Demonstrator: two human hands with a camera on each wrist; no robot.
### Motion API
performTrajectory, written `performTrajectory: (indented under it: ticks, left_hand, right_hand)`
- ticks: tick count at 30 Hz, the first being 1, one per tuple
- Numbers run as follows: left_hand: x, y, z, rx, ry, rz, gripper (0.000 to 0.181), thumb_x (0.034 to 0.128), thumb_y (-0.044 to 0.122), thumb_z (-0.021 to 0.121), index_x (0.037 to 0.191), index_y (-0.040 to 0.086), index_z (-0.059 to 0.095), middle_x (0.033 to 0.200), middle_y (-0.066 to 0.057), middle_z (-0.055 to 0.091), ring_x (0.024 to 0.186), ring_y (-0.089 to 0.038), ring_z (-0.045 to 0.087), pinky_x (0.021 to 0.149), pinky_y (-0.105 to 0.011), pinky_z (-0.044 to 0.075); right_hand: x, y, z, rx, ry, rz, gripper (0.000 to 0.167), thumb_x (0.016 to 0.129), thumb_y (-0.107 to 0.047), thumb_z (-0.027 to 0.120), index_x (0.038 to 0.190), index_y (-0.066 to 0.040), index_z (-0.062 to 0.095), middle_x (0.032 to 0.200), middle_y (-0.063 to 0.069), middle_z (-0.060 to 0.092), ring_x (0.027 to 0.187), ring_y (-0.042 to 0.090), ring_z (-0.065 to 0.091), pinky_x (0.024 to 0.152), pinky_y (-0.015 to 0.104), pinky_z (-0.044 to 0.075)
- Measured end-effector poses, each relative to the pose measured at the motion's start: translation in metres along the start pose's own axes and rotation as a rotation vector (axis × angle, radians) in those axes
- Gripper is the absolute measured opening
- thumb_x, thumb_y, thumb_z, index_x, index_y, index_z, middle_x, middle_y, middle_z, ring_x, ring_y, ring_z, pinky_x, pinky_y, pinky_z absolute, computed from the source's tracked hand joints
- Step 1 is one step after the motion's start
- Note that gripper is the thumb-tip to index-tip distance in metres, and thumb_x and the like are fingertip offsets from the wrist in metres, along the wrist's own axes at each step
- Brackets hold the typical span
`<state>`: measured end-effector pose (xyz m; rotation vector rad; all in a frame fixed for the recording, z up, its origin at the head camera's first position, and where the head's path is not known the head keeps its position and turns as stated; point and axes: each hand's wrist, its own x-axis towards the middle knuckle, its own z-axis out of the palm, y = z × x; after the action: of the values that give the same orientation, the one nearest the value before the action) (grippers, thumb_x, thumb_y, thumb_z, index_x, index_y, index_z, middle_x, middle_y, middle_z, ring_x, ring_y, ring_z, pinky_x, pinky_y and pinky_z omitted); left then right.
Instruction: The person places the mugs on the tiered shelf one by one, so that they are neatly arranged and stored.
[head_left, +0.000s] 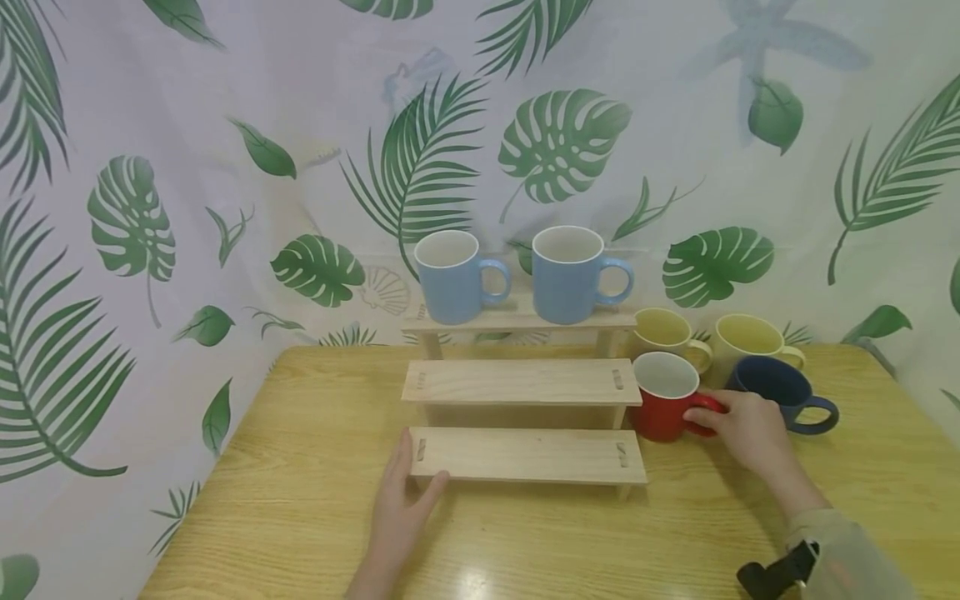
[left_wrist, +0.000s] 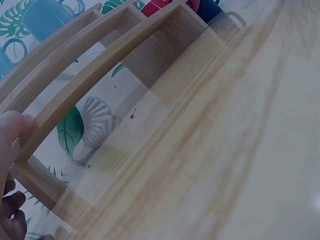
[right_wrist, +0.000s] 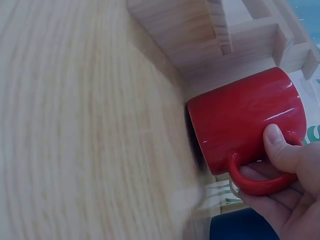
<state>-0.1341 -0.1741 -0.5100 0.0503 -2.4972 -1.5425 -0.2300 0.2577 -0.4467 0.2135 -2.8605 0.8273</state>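
Note:
A three-step wooden rack (head_left: 525, 454) stands on the table. My left hand (head_left: 400, 504) grips the left end of its lowest step, thumb at the front edge; the left wrist view shows the thumb (left_wrist: 17, 127) against the board. With my right hand (head_left: 750, 429) I pinch the handle of a red mug (head_left: 662, 417) with a white inside, right beside the rack. In the right wrist view the thumb (right_wrist: 282, 145) lies over the red handle (right_wrist: 257, 186) and the fingers curl beneath it. Two light blue mugs (head_left: 453, 283) (head_left: 566, 279) stand on the top step.
Behind the red mug are two yellow mugs (head_left: 656, 329) (head_left: 750, 337). A dark blue mug (head_left: 776, 387) stands just right of my right hand, its handle pointing right. A leaf-printed cloth (head_left: 225, 167) hangs behind the wooden table (head_left: 285, 500).

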Motion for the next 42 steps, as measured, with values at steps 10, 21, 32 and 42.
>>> performTrajectory:
  ticks: [10, 21, 32, 42]
  left_hand:
    - [0.002, -0.001, 0.001, 0.004, 0.003, 0.016, 0.088, 0.0875, 0.050, 0.063, 0.153, 0.011, 0.018, 0.157, -0.009, 0.017, 0.143, -0.030, 0.015, 0.115, -0.050, 0.012]
    - [0.001, 0.002, 0.001, 0.009, -0.011, 0.004, 0.088, 0.0881, 0.048, 0.063, 0.153, 0.009, 0.018, 0.157, -0.010, 0.016, 0.143, -0.031, 0.015, 0.115, -0.050, 0.011]
    - [0.000, 0.002, 0.002, 0.008, -0.006, 0.023, 0.087, 0.0890, 0.046, 0.063, 0.152, 0.007, 0.018, 0.157, -0.011, 0.017, 0.143, -0.032, 0.015, 0.115, -0.051, 0.011]
    - [-0.001, 0.002, 0.001, 0.006, 0.003, 0.022, 0.087, 0.0887, 0.046, 0.064, 0.152, 0.007, 0.019, 0.157, -0.010, 0.018, 0.143, -0.031, 0.016, 0.115, -0.051, 0.012]
  right_hand:
    - [-0.007, 0.003, -0.006, 0.015, 0.044, 0.049, 0.036, 0.082, -0.029, 0.076, 0.095, 0.005, 0.070, 0.078, 0.015, 0.069, 0.072, 0.030, 0.057, 0.057, 0.032, 0.042]
    - [-0.013, 0.015, -0.016, 0.113, 0.035, 0.137, 0.035, 0.085, -0.032, 0.073, 0.088, 0.003, 0.071, 0.074, 0.009, 0.068, 0.073, 0.028, 0.054, 0.057, 0.031, 0.039]
    - [-0.019, 0.011, -0.045, 0.545, 0.026, 0.221, 0.013, 0.087, -0.023, 0.072, 0.092, -0.011, 0.075, 0.077, -0.010, 0.069, 0.068, 0.002, 0.064, 0.060, 0.016, 0.054]
    - [-0.017, 0.002, -0.063, 1.055, -0.118, 0.223, 0.024, 0.089, -0.004, 0.066, 0.086, -0.026, 0.076, 0.086, -0.009, 0.070, 0.074, 0.012, 0.070, 0.066, 0.023, 0.058]
